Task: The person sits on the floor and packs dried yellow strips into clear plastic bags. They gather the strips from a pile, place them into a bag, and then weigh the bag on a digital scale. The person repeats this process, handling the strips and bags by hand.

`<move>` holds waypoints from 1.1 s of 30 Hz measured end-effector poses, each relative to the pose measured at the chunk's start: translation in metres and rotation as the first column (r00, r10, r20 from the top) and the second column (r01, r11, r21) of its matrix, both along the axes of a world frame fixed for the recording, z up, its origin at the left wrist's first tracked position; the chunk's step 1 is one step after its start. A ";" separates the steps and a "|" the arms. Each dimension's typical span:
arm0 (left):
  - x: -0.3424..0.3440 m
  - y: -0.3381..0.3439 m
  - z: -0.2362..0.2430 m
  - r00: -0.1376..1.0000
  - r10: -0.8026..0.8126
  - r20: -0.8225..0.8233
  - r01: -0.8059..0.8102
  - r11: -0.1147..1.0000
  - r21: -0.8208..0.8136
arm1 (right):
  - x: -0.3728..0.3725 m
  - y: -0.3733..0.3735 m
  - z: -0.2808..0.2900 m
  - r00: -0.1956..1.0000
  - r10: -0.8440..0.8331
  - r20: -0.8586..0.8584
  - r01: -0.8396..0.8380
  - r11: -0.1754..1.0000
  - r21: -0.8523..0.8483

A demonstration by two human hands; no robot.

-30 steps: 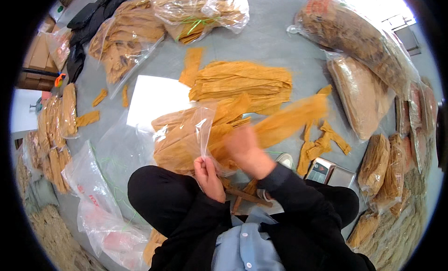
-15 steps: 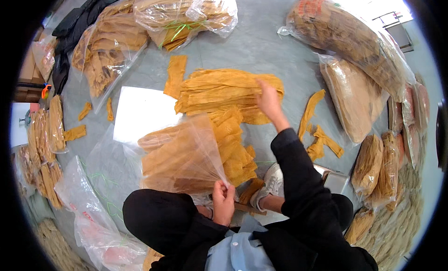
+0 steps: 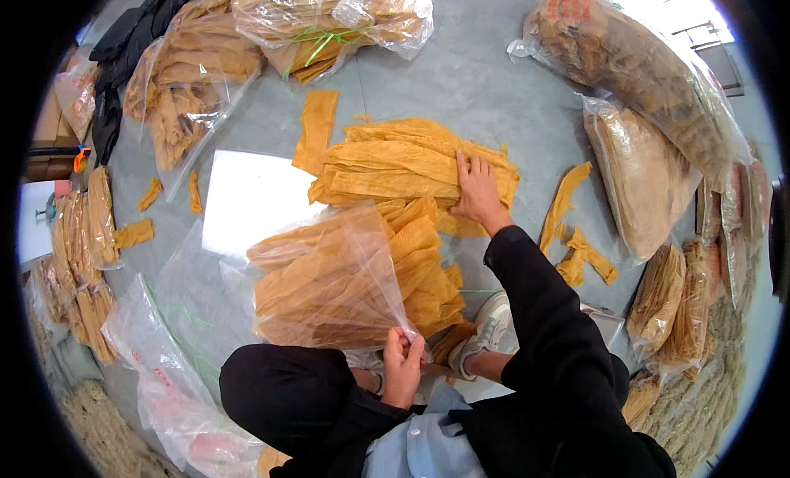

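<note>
The left hand (image 3: 401, 364) pinches the filled clear bag's (image 3: 329, 284) neck; the right hand (image 3: 476, 190) lies spread on the loose pile of yellow strips (image 3: 395, 161). That 1-handed grip may slip, spilling strips.

L hand (image 3: 401, 364): fingers pinched shut, near lap; R hand (image 3: 476, 190): arm outstretched, palm down

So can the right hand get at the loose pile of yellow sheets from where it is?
Yes, it looks so: the right hand already rests on the pile of yellow sheets, with nothing lying over it. The left hand grips the clear bag's neck.
</note>
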State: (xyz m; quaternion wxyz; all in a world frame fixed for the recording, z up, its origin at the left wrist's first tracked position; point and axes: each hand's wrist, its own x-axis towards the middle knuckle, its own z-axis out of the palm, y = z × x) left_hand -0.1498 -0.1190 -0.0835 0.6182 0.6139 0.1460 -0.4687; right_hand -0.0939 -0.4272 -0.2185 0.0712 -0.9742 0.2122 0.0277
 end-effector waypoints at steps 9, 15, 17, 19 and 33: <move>-0.007 0.005 0.000 0.998 0.065 0.004 -0.065 0.998 -0.011 | -0.053 0.012 0.039 0.965 -0.158 -0.208 0.198 0.961 0.193; -0.007 0.013 -0.008 0.996 0.084 0.029 -0.081 0.993 -0.082 | -0.078 -0.003 0.096 0.948 -0.279 -0.155 0.317 0.763 0.563; -0.008 0.014 -0.012 0.994 0.094 0.053 -0.089 0.992 -0.086 | -0.092 -0.007 0.102 0.929 -0.348 -0.126 0.315 0.567 0.761; -0.007 0.014 -0.017 0.993 0.074 0.089 -0.067 0.995 -0.076 | -0.106 -0.007 0.118 0.877 -0.449 -0.171 0.360 0.380 0.852; -0.005 0.004 0.047 0.970 -0.157 0.186 0.210 0.927 -0.310 | -0.164 0.154 0.238 0.718 -0.692 -0.077 -0.064 -0.176 0.982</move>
